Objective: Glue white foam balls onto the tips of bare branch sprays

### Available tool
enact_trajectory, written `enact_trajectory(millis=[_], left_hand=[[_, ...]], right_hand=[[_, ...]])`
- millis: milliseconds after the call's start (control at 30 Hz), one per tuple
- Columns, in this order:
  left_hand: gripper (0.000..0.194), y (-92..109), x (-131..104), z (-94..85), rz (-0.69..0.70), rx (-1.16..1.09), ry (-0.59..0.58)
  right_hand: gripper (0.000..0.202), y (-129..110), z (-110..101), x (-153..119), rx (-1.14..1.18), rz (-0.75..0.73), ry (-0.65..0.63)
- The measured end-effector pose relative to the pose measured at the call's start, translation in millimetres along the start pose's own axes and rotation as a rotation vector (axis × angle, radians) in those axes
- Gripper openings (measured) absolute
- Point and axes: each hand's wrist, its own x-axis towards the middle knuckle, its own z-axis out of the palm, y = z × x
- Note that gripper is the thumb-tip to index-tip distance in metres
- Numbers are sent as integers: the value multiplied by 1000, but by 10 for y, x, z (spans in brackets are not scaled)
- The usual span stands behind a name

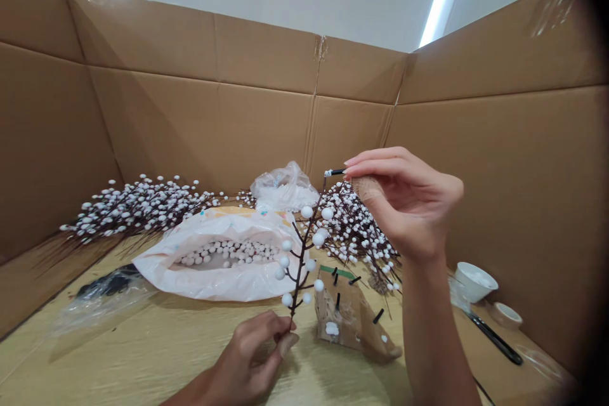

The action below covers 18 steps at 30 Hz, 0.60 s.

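Observation:
My left hand (259,352) pinches the lower stem of an artificial berry branch (301,266), which stands nearly upright with white foam balls on its dark twigs. My right hand (404,196) is raised at the branch's top, thumb and fingers closed on a thin black stick (337,172). White paste coats the stick's tip, which touches or nearly touches the upper end of the branch. A tan wrap covers part of the right thumb. Just behind the branch, a cardboard block (354,317) has several black sticks poking out and white smears on it.
A white plastic bag (214,288) of loose white balls lies behind my left hand. Berry branches pile up at left (137,209) and right (354,222). A white cup (476,282), a tape roll (507,315) and a black-handled cutter (497,337) sit right. Cardboard walls (200,127) surround the table.

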Motion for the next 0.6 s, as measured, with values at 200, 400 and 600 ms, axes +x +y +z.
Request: enact_trajectory(millis=[200,400,600], left_hand=[[10,30,29,-11,16,10,14],[11,19,19,0,7,-1,14],[12,13,24,-3,24,-1,39]], right_hand=[[23,21,3,-4,4,-11,-3],[22,45,1,-9,0,1,-1],[20,59,3,-9,-6,7,4]])
